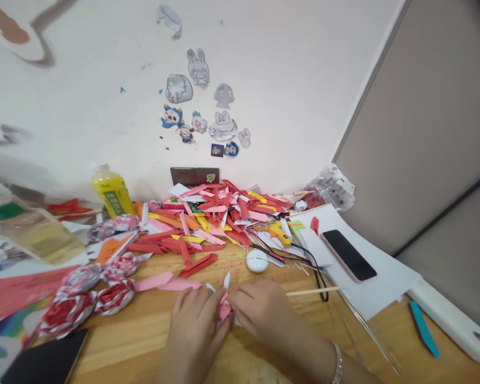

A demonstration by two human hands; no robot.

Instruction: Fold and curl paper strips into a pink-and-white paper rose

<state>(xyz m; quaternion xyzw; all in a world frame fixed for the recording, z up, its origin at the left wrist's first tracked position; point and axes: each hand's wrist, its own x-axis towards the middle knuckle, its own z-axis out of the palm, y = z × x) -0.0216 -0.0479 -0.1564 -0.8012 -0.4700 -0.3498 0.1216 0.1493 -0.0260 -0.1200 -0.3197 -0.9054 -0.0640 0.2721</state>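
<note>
My left hand (196, 320) and my right hand (264, 306) meet over the wooden table, fingers closed around a small piece of folded pink and white paper (224, 308). White paper tips poke out above the fingers; much of the piece is hidden by them. A thin wooden stick (316, 291) reaches out to the right from behind my right hand; I cannot tell whether it joins the paper. Pink folded strips (180, 284) lie just beyond my left hand. A white rounded case (257, 261) sits a little beyond my right hand.
A heap of folded paper strips (224, 213) lies by the wall. Rolled paper flowers (68, 314), a yellow bottle (112, 189) and a tilted clear bottle (28, 224) are left. Rightward are a yellow glue gun (279, 233), a phone (349, 255) and a blue-handled tool (424, 328).
</note>
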